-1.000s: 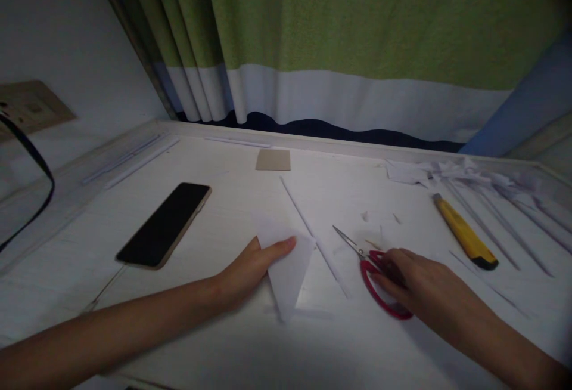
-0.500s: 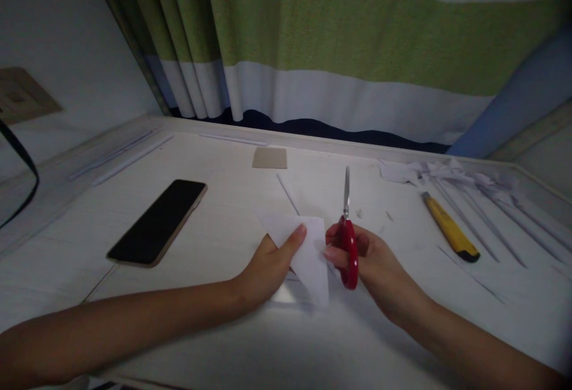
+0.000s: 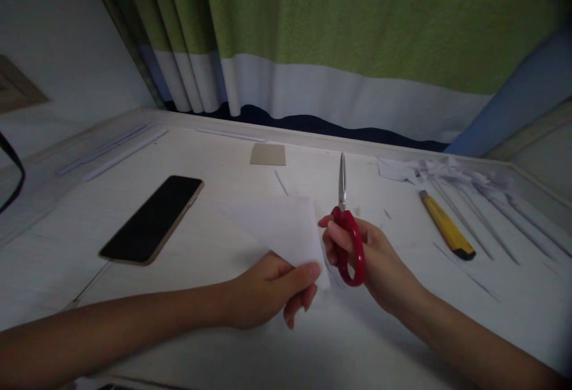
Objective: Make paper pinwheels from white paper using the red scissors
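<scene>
Between the thumb and fingers of my left hand (image 3: 277,288) is a folded sheet of white paper (image 3: 286,223), pinched near its lower right corner. The paper tapers to a point toward the left. My right hand (image 3: 370,253) is closed around the red handles of a pair of scissors (image 3: 343,211). Their blades are together and point away from me, just right of the paper. Beyond the paper lies a thin white paper stick (image 3: 281,182), with a small brown cardboard piece (image 3: 267,154) farther back.
A dark-screened phone (image 3: 154,218) lies at the left. On the right are a yellow utility knife (image 3: 447,226), several thin paper sticks (image 3: 496,217) and crumpled paper (image 3: 447,172). Rolled paper sticks (image 3: 127,154) rest by the left wall. A striped curtain (image 3: 339,32) hangs behind the table.
My left hand has slid down to the paper's lower right corner, and the paper has turned so its point reaches farther left. The scissors have turned slightly in my right hand.
</scene>
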`<state>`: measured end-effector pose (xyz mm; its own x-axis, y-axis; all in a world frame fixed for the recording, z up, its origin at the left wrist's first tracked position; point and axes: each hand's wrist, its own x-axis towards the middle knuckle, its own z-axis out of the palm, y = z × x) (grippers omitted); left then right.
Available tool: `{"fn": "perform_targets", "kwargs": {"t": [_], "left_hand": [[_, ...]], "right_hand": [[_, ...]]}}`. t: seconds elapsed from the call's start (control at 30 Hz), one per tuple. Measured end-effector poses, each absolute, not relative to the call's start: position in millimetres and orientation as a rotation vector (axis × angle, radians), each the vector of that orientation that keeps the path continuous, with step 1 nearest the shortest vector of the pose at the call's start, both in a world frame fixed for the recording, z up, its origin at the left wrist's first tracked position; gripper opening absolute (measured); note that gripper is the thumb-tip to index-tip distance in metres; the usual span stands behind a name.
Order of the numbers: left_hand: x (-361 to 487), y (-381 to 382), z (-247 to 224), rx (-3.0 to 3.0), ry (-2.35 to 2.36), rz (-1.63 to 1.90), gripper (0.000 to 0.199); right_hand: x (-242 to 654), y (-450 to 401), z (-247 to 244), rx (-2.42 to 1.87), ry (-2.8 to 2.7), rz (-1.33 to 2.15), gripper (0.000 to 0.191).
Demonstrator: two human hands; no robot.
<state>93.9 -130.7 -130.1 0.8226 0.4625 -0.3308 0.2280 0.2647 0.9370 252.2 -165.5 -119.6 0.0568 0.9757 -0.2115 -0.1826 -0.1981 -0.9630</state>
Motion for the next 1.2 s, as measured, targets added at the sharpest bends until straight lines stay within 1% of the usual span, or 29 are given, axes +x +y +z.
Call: {"fn": "perform_targets", "kwargs": {"t": [0.1,0.27,0.37,0.5,0.63,0.9,1.2], "left_hand": [[89.8,-126.8,-121.9,1.342,0.716,0.358,0.051],[90.3,-119.9,-115.6,1.297,0.735,0.61,0.052],[99.4,-113.3,-112.6,1.261,0.691,0.754,0.049],[116.7,-104.6,-109.4,1.216,0.649,0.901,0.048],[128.3,-103.0,-110.3,1.183,0.613,0.912,0.049],[126.4,-106.2,-112.1,1.262,0.635,0.831,0.051],[121.3,-108.3,-110.0,1.265,0.626,0.696,0.054]], "right_hand": [[252.6,-172.6,-122.8,-1.166,-0.931,1.455,0.027],[252.6,-189.3,-120.1,-1.176,-1.207,1.589,0.044],[253.3,-193.1,-116.3,-1.099,-1.268,1.687,0.047],[256.6,-190.8,-116.0,-1.016,-1.187,1.739,0.045],[261.5,-191.7,-120.6,-0.939,-1.207,1.715,0.045],[270.4,-199.7,-130.7,-1.156,-1.236,1.712,0.052],[273.3,-200.3,-121.5,-1.243,-1.215,1.691,0.053]]}}
